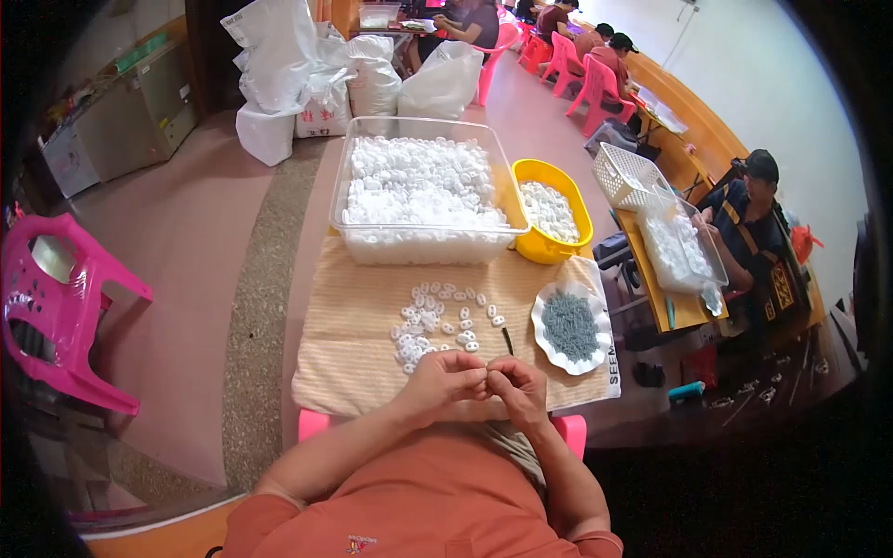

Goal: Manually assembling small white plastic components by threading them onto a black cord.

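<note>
Both hands meet at the near edge of the desk (pixel 353 372), left hand (pixel 445 377) and right hand (pixel 517 386) fingertip to fingertip, fingers pinched together on what is probably one small white part, too tiny to confirm. The loose white parts (pixel 437 321) lie just beyond, slightly left, nearer the left hand.

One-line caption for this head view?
Left hand and right hand meet fingertip to fingertip beside loose small white parts on a striped cloth.

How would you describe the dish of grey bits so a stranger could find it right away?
Start at the big clear tub of white pieces, then drop to the striped cloth. At its right edge sits the scalloped white dish, the only container holding grey pieces.
</note>
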Demonstrator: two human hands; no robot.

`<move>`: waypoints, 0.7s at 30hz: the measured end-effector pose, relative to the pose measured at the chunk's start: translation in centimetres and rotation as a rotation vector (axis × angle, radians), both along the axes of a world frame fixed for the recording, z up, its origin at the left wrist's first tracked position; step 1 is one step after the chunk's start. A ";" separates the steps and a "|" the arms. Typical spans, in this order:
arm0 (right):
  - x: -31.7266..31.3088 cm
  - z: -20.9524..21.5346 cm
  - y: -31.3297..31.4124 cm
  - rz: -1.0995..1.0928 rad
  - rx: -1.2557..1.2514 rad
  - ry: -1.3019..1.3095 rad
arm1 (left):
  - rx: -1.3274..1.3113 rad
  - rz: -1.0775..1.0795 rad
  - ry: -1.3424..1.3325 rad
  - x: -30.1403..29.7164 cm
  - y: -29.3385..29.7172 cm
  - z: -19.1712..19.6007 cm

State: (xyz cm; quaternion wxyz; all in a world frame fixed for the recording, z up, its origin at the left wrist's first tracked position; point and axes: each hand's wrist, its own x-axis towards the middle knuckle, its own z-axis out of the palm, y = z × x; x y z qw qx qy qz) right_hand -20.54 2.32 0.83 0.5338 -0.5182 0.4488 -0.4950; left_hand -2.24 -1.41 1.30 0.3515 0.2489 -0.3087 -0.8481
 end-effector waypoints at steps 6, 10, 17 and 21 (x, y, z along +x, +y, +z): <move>0.1 -0.3 -0.1 -0.120 0.045 0.092 | 0.008 0.035 -0.011 -0.3 0.0 -0.4; 0.5 0.7 -1.0 -0.107 0.165 0.097 | 0.038 0.027 -0.046 0.1 -0.8 0.2; 0.0 -0.8 -1.1 -0.077 0.094 -0.099 | 0.069 0.043 -0.011 -0.2 -1.3 -0.8; 0.2 -0.5 -0.7 -0.070 0.106 -0.127 | 0.054 0.058 -0.036 -0.2 -0.9 -1.1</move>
